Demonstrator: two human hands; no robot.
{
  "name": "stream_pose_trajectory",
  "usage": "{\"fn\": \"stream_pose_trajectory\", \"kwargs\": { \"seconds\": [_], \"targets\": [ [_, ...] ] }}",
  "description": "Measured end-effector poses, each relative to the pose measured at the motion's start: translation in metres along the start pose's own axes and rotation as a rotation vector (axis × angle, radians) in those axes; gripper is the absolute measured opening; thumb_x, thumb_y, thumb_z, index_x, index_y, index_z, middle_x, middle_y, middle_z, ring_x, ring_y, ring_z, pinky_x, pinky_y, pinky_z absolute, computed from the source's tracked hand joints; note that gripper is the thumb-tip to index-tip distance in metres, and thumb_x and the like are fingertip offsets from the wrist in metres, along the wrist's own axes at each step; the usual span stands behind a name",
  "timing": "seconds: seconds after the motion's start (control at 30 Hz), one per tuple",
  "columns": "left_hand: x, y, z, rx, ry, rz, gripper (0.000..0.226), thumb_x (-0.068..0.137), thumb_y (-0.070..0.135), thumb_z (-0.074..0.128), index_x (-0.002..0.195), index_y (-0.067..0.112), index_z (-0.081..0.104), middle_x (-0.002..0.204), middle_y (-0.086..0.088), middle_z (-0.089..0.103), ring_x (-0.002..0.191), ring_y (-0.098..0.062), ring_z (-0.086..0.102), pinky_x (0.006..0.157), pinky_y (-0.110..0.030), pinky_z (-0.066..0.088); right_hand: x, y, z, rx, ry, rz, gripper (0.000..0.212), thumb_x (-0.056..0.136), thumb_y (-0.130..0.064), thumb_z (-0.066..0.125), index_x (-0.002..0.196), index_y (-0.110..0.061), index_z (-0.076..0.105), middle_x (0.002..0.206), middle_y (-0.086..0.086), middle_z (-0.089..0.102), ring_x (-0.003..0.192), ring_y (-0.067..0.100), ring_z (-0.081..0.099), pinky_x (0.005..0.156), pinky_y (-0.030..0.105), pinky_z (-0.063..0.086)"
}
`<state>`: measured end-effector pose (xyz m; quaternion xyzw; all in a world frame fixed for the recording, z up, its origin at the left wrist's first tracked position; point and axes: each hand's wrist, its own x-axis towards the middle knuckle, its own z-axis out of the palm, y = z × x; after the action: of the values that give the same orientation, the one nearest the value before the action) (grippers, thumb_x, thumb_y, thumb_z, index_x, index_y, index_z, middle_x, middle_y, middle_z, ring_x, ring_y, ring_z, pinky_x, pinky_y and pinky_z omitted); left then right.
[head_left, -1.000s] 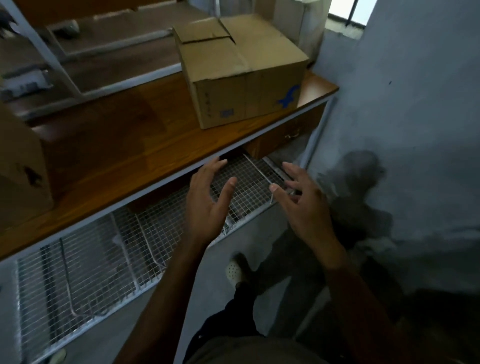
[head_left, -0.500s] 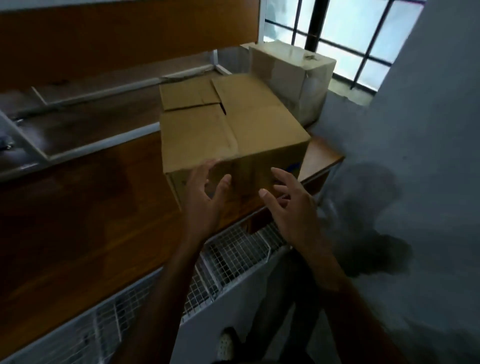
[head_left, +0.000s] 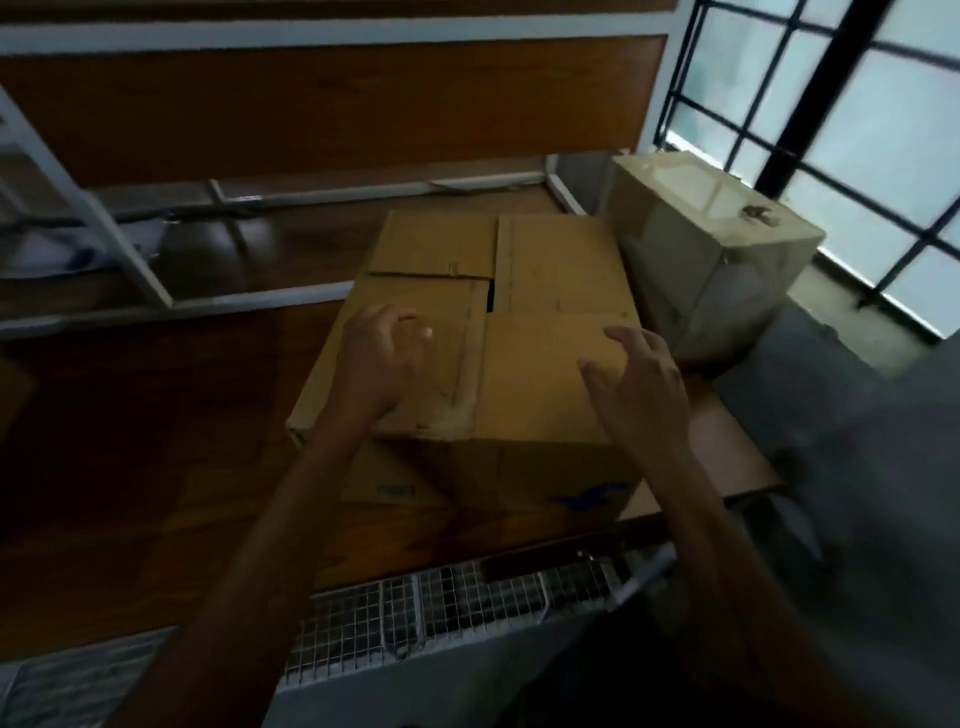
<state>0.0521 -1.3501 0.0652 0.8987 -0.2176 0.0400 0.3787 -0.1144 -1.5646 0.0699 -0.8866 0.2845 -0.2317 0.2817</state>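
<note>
A brown cardboard box (head_left: 519, 332) stood on the wooden shelf (head_left: 156, 441), toward its right end and close to the front edge. A strip of bare board showed between the box and the shelf's front right corner. Its four top flaps were folded shut over one another, leaving a small dark gap (head_left: 490, 296) where they met. The front face carried a blue mark (head_left: 592, 499) low on the right and a small label (head_left: 395, 489) low on the left.

The left hand (head_left: 379, 358) was over the left front part of the box top. Its fingers were loosely curled downward and had hold of nothing. The right hand (head_left: 639, 384) was over the right front part of the top, near the box's right edge, with its fingers spread and slightly bent, and it also gripped nothing. Whether either hand's fingertips actually touched the cardboard could not be told.

A paler, taped box (head_left: 717, 270) sat just behind and to the right of the brown one, at the shelf's rear right corner, beside a barred window (head_left: 857, 130). Below the shelf's front edge ran a wire-mesh rack (head_left: 467, 597). A white metal frame (head_left: 124, 249) crossed the back left of the shelf.
</note>
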Motion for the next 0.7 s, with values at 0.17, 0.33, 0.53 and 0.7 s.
{"fn": "stream_pose_trajectory", "kwargs": {
  "seconds": [0.17, 0.33, 0.53, 0.7],
  "targets": [
    [0.043, -0.025, -0.007, 0.210, -0.165, -0.425, 0.072, 0.090, 0.063, 0.051, 0.149, 0.026, 0.032, 0.151, -0.012, 0.038, 0.137, -0.039, 0.039, 0.110, -0.059, 0.031, 0.070, 0.019, 0.011, -0.089, -0.355, 0.321, 0.079, 0.090, -0.056, 0.058, 0.150, -0.017, 0.023, 0.149, 0.019, 0.035, 0.126, 0.042, 0.046, 0.098, 0.049, 0.043],
    [0.029, -0.033, -0.006, 0.310, -0.144, -0.425, 0.075, 0.091, 0.071, 0.036, 0.152, 0.030, 0.020, 0.151, -0.014, 0.036, 0.130, -0.038, 0.047, 0.103, -0.055, 0.040, 0.083, 0.017, 0.022, -0.116, -0.338, 0.285, 0.085, 0.087, -0.064, 0.056, 0.150, -0.018, 0.021, 0.143, 0.019, 0.040, 0.120, 0.043, 0.052, 0.092, 0.048, 0.045],
    [-0.014, -0.053, -0.034, 0.345, -0.064, -0.614, 0.074, 0.093, 0.066, 0.037, 0.153, 0.028, 0.016, 0.151, -0.018, 0.030, 0.130, -0.045, 0.042, 0.103, -0.054, 0.036, 0.077, 0.006, 0.027, 0.093, -0.522, 0.200, 0.091, 0.087, -0.049, 0.067, 0.156, -0.027, 0.013, 0.152, 0.004, 0.040, 0.130, 0.032, 0.049, 0.104, 0.049, 0.041],
    [-0.009, -0.069, -0.051, 0.305, -0.055, -0.648, 0.080, 0.090, 0.072, 0.038, 0.154, 0.029, 0.015, 0.151, -0.019, 0.033, 0.133, -0.046, 0.039, 0.106, -0.055, 0.034, 0.054, -0.008, 0.025, 0.395, -0.532, 0.276, 0.059, 0.091, -0.030, 0.064, 0.145, -0.025, 0.042, 0.135, 0.001, 0.056, 0.116, 0.023, 0.056, 0.101, 0.048, 0.045]
  ]
}}
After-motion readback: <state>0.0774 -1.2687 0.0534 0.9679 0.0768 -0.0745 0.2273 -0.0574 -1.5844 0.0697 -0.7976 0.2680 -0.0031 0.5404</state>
